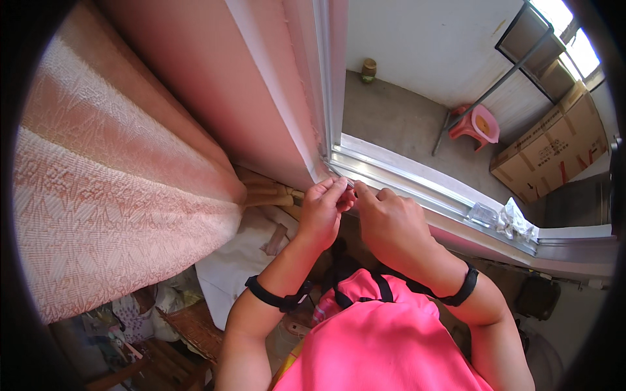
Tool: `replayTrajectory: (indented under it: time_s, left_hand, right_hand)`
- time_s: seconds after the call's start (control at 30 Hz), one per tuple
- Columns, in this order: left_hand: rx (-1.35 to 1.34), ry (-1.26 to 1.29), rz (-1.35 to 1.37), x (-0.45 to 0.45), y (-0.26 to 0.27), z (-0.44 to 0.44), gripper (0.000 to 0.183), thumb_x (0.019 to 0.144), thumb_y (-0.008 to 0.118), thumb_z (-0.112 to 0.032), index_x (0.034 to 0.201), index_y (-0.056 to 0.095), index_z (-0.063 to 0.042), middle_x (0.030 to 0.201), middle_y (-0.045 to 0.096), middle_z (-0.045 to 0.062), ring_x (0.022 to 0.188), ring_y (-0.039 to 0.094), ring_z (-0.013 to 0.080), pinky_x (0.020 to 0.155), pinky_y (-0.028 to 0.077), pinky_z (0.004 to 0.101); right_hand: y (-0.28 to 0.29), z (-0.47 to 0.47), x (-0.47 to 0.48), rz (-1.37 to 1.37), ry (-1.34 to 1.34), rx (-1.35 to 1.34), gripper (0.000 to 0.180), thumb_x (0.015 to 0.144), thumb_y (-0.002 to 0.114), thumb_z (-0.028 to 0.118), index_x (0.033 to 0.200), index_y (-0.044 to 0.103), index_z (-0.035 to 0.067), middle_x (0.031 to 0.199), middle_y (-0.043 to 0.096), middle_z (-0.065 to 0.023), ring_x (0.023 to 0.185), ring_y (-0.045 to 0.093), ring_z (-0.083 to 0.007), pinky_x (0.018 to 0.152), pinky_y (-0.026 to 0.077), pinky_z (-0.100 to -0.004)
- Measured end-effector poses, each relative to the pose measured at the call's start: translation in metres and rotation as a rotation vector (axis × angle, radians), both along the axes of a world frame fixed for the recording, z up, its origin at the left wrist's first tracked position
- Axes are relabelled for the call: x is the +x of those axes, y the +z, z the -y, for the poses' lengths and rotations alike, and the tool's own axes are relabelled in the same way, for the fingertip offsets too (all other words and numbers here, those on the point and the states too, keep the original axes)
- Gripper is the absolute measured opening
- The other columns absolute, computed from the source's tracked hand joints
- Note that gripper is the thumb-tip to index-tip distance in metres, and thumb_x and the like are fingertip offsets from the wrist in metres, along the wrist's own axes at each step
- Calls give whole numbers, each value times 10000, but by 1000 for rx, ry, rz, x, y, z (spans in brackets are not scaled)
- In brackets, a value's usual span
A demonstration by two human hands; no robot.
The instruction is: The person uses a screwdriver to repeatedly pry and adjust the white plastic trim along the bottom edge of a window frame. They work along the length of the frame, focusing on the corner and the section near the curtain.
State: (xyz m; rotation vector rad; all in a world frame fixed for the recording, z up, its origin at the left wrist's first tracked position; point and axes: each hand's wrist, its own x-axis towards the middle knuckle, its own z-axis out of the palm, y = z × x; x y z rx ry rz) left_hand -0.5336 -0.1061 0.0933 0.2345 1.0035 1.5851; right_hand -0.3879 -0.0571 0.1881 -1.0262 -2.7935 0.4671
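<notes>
Both hands meet at the near left corner of a metal window frame's sill track (391, 181). My left hand (323, 207) pinches a thin, narrow strip or rod (350, 183) between thumb and fingertips; what it is made of cannot be told. Close beside it on the right, my right hand (391, 215) is curled with its back to the camera, its index finger at the same thin piece. Its palm and anything inside it are hidden. The thin piece lies by the lower end of the upright frame, next to the pink wall edge.
A pink patterned curtain (122, 220) hangs at the left. Clear plastic packaging (483, 214) and a crumpled plastic bag (513, 220) lie on the sill at right. Beyond the window stand a pink plastic stool (464, 128), a large cardboard box (552, 146) and a small jar-like container (368, 70).
</notes>
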Motion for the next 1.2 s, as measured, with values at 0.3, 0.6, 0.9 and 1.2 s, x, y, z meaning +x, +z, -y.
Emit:
replayTrajectory:
  time_s: [0.3, 0.6, 0.9, 1.2]
  left_hand:
    - [11, -8, -39, -3, 5, -1, 206, 1038, 581, -183, 930, 661, -26, 800, 657, 24, 690, 570, 80, 657, 448, 230]
    - [-128, 288, -250, 1, -36, -10, 140, 985, 690, -151, 966, 680, -13, 823, 628, 15, 634, 474, 48, 530, 353, 188]
    - [-185, 634, -23, 19, -42, -41, 163, 996, 679, -187, 880, 615, -92, 818, 553, -17, 595, 452, 60, 510, 352, 235]
    - [-219, 754, 123, 25, -31, -56, 81, 1011, 630, -146, 1013, 636, -65, 846, 516, -14, 602, 439, 72, 526, 366, 245]
  right_hand:
    - [0, 1, -4, -55, -64, -19, 368, 916, 621, 153, 1274, 617, 70, 778, 667, -195, 644, 661, -410, 583, 537, -507]
    - [15, -7, 49, -270, -159, -150, 240, 904, 629, 99, 1128, 683, 32, 751, 664, -233, 680, 661, -430, 628, 536, -486]
    - [13, -20, 110, -286, -353, -305, 286, 901, 685, 65, 1178, 693, -7, 868, 701, -252, 688, 665, -407, 641, 529, -363]
    - [-1, -38, 125, -228, -352, -423, 285, 899, 693, 78, 1171, 697, -9, 824, 698, -234, 639, 650, -384, 626, 520, -353]
